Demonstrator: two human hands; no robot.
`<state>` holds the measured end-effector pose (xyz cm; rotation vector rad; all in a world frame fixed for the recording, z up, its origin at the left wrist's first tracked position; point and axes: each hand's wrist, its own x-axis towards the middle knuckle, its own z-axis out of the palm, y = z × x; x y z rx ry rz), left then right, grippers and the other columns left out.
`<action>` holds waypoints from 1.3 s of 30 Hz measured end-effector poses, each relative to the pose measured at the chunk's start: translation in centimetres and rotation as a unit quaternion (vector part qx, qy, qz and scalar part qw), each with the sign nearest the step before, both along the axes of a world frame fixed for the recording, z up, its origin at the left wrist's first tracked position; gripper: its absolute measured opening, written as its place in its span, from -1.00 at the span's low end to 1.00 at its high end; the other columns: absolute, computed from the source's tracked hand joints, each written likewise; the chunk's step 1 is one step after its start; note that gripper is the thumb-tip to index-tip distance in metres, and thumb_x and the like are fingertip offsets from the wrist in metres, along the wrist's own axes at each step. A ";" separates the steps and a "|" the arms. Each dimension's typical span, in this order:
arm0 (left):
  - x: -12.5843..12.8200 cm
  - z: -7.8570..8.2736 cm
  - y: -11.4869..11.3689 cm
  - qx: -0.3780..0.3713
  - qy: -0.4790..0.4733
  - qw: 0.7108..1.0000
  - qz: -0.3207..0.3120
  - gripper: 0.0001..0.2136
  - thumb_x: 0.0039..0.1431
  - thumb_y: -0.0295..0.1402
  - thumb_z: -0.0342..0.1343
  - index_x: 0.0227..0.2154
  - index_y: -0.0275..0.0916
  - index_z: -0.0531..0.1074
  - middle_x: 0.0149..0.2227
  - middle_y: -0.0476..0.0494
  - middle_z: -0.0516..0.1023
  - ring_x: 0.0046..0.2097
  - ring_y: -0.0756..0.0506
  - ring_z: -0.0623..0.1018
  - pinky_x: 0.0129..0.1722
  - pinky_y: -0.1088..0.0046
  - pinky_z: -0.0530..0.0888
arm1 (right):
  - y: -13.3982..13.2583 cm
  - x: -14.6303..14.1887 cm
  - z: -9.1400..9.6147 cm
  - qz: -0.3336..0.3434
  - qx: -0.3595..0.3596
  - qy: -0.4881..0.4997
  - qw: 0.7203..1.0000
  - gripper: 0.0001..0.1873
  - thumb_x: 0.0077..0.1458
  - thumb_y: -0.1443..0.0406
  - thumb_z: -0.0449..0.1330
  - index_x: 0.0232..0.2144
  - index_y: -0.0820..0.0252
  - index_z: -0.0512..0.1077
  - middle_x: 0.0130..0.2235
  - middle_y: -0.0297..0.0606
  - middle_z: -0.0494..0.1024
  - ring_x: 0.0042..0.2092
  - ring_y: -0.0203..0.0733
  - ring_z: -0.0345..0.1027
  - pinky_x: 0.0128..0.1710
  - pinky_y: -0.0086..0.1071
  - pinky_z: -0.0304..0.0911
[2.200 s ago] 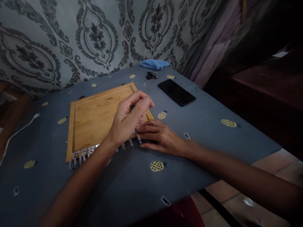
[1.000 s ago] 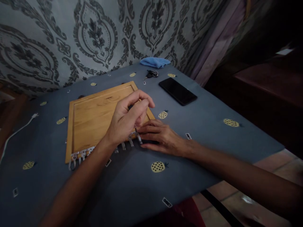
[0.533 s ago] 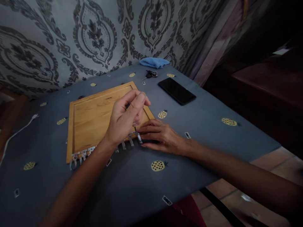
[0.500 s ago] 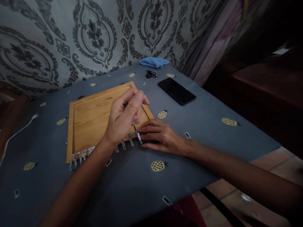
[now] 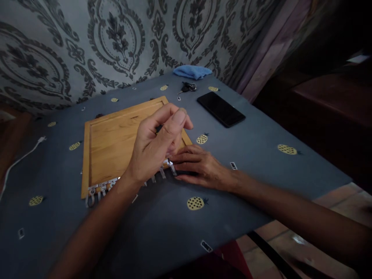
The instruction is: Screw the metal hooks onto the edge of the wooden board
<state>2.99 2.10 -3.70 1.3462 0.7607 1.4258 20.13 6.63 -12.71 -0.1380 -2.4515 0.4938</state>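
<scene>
A wooden board (image 5: pixel 110 139) with a raised rim lies on a blue-grey tablecloth (image 5: pixel 255 155). A row of several metal hooks (image 5: pixel 101 189) is fixed along its near edge. My left hand (image 5: pixel 154 149) hovers over the board's near right corner, thumb and fingers pinched on a thin dark tool whose tip points down at the last hook (image 5: pixel 172 167). My right hand (image 5: pixel 200 168) lies flat on the cloth beside that corner, its fingers stretched out and touching the hook end.
A black phone (image 5: pixel 221 109) lies at the back right, with a bunch of keys (image 5: pixel 187 87) and a folded blue cloth (image 5: pixel 192 71) by the patterned wall. A white cable (image 5: pixel 20 161) runs along the left. The table's edge drops off at the near right.
My left hand's thumb and fingers have shifted slightly on the tool, as if twisting it. The right hand has stayed flat in place. The view has moved a little.
</scene>
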 end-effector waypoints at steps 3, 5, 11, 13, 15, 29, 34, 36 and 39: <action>0.2 -0.1 0.0 0.002 0.006 1.000 -0.001 -0.74 0.37 -0.16 0.09 -0.38 -0.20 0.40 -0.65 0.15 0.15 -0.64 0.10 0.09 -0.62 0.49 0.11 | 0.0 0.1 0.0 -0.002 0.000 0.000 1.000 -0.78 0.32 0.20 0.21 -0.11 0.21 0.57 -0.03 -0.14 0.65 0.04 -0.03 0.45 0.04 -0.06 0.40; 0.3 -0.2 0.0 0.006 0.012 1.000 0.001 -0.74 0.38 -0.17 0.07 -0.38 -0.20 0.41 -0.65 0.15 0.16 -0.63 0.10 0.10 -0.61 0.49 0.13 | 0.0 0.1 0.1 -0.004 0.000 -0.003 1.000 -0.77 0.32 0.20 0.21 -0.10 0.21 0.56 -0.03 -0.15 0.65 0.05 -0.04 0.45 0.04 -0.07 0.39; 0.1 -0.7 0.2 0.005 0.018 1.000 0.003 -0.75 0.38 -0.17 0.08 -0.38 -0.19 0.42 -0.66 0.14 0.15 -0.63 0.10 0.13 -0.60 0.49 0.13 | 0.0 0.0 -0.1 -0.004 0.005 0.001 1.000 -0.76 0.33 0.19 0.20 -0.13 0.22 0.57 -0.04 -0.18 0.65 0.03 -0.04 0.45 0.02 -0.09 0.40; 0.1 -0.8 0.3 0.004 0.014 1.000 0.002 -0.75 0.38 -0.18 0.08 -0.38 -0.19 0.43 -0.65 0.14 0.15 -0.63 0.10 0.13 -0.61 0.48 0.12 | 0.0 0.0 -0.2 -0.006 0.008 0.002 1.000 -0.76 0.32 0.19 0.20 -0.14 0.24 0.56 -0.04 -0.17 0.65 0.02 -0.04 0.45 0.01 -0.09 0.41; 0.1 -0.9 0.3 0.003 0.013 1.000 0.001 -0.75 0.38 -0.18 0.08 -0.37 -0.19 0.43 -0.65 0.14 0.16 -0.62 0.10 0.14 -0.61 0.49 0.12 | 0.1 0.1 -0.2 -0.005 0.010 0.003 1.000 -0.76 0.32 0.19 0.21 -0.13 0.24 0.56 -0.04 -0.16 0.65 0.03 -0.04 0.45 0.01 -0.09 0.41; 0.1 -1.1 0.3 -0.002 0.035 0.999 -0.017 -0.73 0.37 -0.13 0.08 -0.38 -0.18 0.40 -0.63 0.13 0.13 -0.61 0.08 0.15 -0.60 0.49 0.13 | 0.1 -0.1 -0.1 0.001 0.019 0.017 1.000 -0.79 0.31 0.22 0.23 -0.14 0.23 0.56 -0.07 -0.15 0.66 0.01 -0.04 0.47 0.03 -0.07 0.40; -0.6 -0.6 0.3 0.016 0.103 0.993 -0.053 -0.76 0.38 -0.16 0.06 -0.33 -0.21 0.42 -0.54 0.09 0.23 -0.55 0.08 0.20 -0.53 0.49 0.25 | 0.1 0.0 -0.1 -0.001 0.016 -0.001 1.000 -0.78 0.32 0.21 0.20 -0.12 0.21 0.56 -0.11 -0.16 0.67 0.02 -0.04 0.48 0.06 -0.06 0.39; -1.0 -0.6 0.4 0.014 0.120 0.990 -0.075 -0.83 0.37 -0.22 0.07 -0.27 -0.20 0.43 -0.50 0.08 0.26 -0.53 0.08 0.23 -0.50 0.50 0.29 | 0.0 0.0 -0.2 -0.003 0.016 -0.002 1.000 -0.77 0.33 0.21 0.20 -0.11 0.23 0.56 -0.11 -0.15 0.67 0.03 -0.03 0.47 0.05 -0.06 0.39; -1.1 -0.7 0.5 0.001 0.112 0.990 -0.081 -0.86 0.37 -0.26 0.04 -0.26 -0.20 0.39 -0.45 0.06 0.29 -0.51 0.08 0.26 -0.51 0.50 0.31 | 0.0 -0.1 -0.2 -0.006 0.014 0.007 1.000 -0.76 0.31 0.20 0.22 -0.12 0.24 0.56 -0.09 -0.13 0.66 0.03 -0.03 0.46 0.03 -0.07 0.41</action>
